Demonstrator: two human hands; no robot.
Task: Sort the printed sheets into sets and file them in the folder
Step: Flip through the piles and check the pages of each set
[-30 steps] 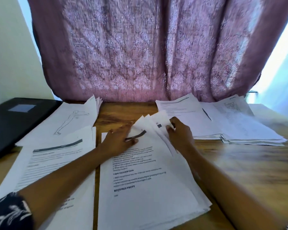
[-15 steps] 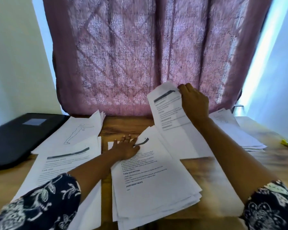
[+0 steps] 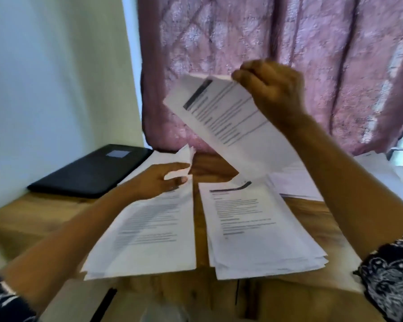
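Now, right hand [image 3: 273, 94]: we hold it raised in front of the pink patterned fabric curtain [image 3: 289, 43], fingers curled, pinching the top corner of a white printed sheet with a dark header bar [image 3: 230, 122].
Held sheet: it hangs in the air, tilted, printed face towards us, its lower end just above the far edge of the thick, slightly fanned middle pile of white printed sheets [image 3: 254, 228].
Left hand [image 3: 158, 180]: our fingers are stretched fairly straight, thumb apart from them, over the far end of the flat left pile of white printed sheets [image 3: 149, 231]; whether they touch paper we cannot tell.
Piles: both lie on the brown wooden table [image 3: 33, 219], side by side, a strip of bare wood between them.
Far papers: a stack of white sheets with upturned corners [image 3: 184, 154] lies just beyond our left hand; loose white sheets at the far right [image 3: 296, 184] are partly hidden by our right arm.
Folder: the flat black folder with a pale label [image 3: 91, 170] lies at the table's far left, well apart from the held sheet.
Sleeves: dark fabric with a white pattern shows at the right sleeve [image 3: 391, 275] and the left sleeve [image 3: 5, 305].
Backdrop: a pale wall [image 3: 56, 77] stands left of the curtain.
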